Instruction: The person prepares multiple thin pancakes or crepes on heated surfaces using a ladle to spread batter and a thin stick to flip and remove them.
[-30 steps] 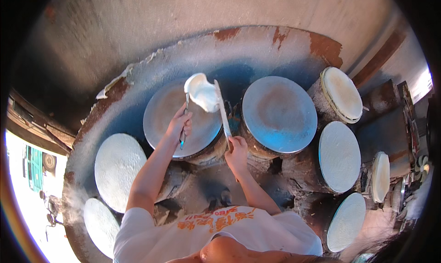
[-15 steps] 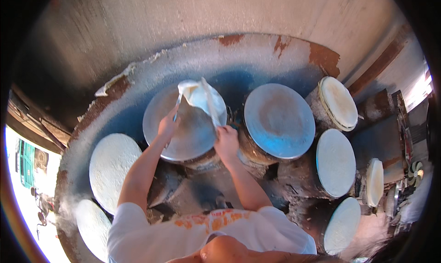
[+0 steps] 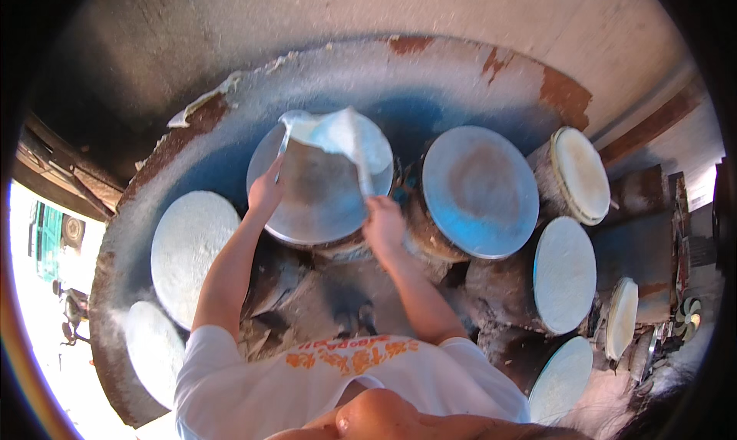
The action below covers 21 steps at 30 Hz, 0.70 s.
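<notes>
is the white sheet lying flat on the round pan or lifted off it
Mostly lifted: the white sheet hangs folded between the left hand and right hand above the round pan.

The thin white sheet (image 3: 338,137) hides the far part of the round metal plate (image 3: 318,190) beneath it. How the left hand (image 3: 266,194) and right hand (image 3: 384,225) pinch it is too blurred to tell. The lower-left white disc (image 3: 153,348) washes out in glare.
</notes>
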{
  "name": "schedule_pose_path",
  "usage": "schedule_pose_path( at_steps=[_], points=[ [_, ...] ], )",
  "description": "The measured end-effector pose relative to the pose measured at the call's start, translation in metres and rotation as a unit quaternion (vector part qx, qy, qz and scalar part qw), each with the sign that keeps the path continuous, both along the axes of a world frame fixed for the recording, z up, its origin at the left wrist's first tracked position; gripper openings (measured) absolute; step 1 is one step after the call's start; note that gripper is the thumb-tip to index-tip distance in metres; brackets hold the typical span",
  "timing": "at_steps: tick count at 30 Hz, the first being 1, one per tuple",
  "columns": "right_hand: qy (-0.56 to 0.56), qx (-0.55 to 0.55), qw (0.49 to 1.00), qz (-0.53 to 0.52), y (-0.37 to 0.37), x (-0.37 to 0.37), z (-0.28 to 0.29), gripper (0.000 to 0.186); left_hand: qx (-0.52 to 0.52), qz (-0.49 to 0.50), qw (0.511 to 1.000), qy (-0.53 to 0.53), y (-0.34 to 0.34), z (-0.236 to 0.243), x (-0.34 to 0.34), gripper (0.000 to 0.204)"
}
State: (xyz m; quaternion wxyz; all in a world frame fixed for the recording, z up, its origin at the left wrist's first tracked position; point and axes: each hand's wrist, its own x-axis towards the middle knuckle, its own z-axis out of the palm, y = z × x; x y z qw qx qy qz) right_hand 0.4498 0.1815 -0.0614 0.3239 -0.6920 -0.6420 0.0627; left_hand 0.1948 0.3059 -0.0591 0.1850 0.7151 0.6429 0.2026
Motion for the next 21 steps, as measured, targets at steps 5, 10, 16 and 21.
schedule_pose_path(
  at_steps=[5,10,16,21],
  points=[
    [-0.035,-0.015,0.999,0.034,0.046,-0.002,0.017,0.032,0.023,0.052,0.992,0.111,0.01,0.009,-0.039,0.053],
    [0.041,0.011,0.997,0.062,0.035,0.002,-0.004,0.032,-0.01,0.06,0.995,0.083,-0.022,0.018,-0.036,0.056],
    [-0.03,0.056,0.996,0.068,0.051,0.049,0.005,0.033,-0.129,0.142,0.974,-0.117,-0.063,0.049,-0.021,0.056],
    [0.013,0.039,0.982,0.183,0.103,0.049,-0.005,0.03,-0.126,0.206,0.944,-0.223,-0.071,0.053,0.001,0.054]
  ],
)
